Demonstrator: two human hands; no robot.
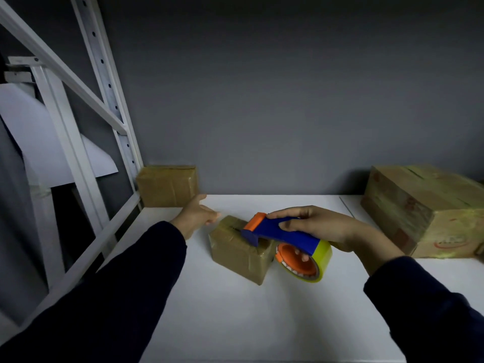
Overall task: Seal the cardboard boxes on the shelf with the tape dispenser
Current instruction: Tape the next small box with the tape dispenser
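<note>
While the right hand (322,226) curls its fingers round the tape dispenser (277,233), blade end over the small box (238,251) mid-shelf (235,310) and handle pointing right along the top seam, the left hand (196,214) hovers just far-left of it, fingers loosely spread, empty.

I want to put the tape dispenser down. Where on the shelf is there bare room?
Bare shelf lies along the near edge, before the small box, and by the back wall between the corner box and the large box. Around the small box it is crowded: the right hand holds the tape dispenser there.
</note>
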